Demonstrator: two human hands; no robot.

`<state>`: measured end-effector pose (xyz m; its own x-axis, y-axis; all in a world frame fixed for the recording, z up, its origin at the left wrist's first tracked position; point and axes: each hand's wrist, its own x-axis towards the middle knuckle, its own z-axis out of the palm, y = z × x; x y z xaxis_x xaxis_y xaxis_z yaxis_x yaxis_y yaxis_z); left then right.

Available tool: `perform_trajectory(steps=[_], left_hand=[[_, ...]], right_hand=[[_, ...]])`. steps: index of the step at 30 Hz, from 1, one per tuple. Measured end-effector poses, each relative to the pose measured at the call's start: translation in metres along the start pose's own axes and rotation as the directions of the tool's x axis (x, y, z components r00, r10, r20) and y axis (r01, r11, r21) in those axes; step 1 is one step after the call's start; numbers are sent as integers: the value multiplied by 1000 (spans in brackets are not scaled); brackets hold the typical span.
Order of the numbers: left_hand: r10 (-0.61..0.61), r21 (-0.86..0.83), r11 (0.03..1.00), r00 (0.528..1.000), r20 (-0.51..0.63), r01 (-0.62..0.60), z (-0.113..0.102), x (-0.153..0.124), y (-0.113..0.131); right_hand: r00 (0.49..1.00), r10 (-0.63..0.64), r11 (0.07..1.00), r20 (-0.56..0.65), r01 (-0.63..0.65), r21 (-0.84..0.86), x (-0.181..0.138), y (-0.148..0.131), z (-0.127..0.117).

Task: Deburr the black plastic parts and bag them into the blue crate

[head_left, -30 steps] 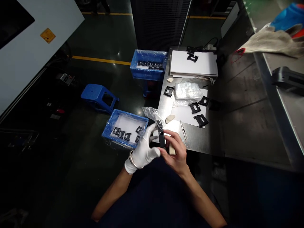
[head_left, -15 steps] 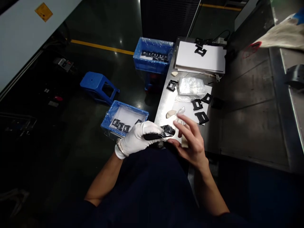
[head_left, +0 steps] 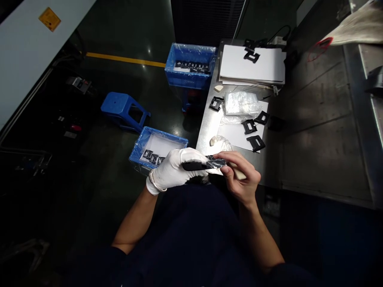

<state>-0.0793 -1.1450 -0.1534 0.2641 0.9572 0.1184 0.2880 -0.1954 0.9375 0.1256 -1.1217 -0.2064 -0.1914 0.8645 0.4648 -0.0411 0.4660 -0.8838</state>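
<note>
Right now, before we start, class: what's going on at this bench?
A person holds a black piece between a white-gloved left hand and a bare right hand, which also grips a pale wedge. Black frames lie on a steel table, and a blue crate sits on the floor nearby.

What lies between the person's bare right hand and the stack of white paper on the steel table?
From the right hand to the white paper: black frames on a white sheet, and a clear plastic bag, in the head view.
</note>
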Motion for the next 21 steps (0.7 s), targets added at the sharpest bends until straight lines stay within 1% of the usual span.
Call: perform_trajectory(steps=[3, 7, 9, 12, 14, 17, 21], left_hand=[[3, 12, 1000, 1000, -10, -2, 1, 1, 0], [49, 45, 998, 999, -19, -49, 3, 2, 0], [19, 65, 998, 1000, -25, -17, 4, 1, 1], [-70, 85, 994, 997, -26, 71, 7, -1, 0], [-92, 82, 992, 996, -22, 93, 9, -2, -1], [-72, 80, 994, 997, -14, 73, 10, -2, -3], [14, 77, 997, 1000, -3, -14, 11, -2, -4]], right_hand=[[999, 32, 999, -10, -32, -1, -1, -2, 0], [997, 70, 997, -15, -70, 21, -3, -4, 0], [995, 99, 994, -27, -98, 46, -5, -5, 0], [989, 140, 987, -56, -135, 91, -7, -5, 1], [985, 157, 983, -67, -150, 107, -9, -5, 2], [985, 160, 982, -67, -152, 109, -10, -6, 2], [987, 146, 984, -64, -138, 113, -11, -8, 0]])
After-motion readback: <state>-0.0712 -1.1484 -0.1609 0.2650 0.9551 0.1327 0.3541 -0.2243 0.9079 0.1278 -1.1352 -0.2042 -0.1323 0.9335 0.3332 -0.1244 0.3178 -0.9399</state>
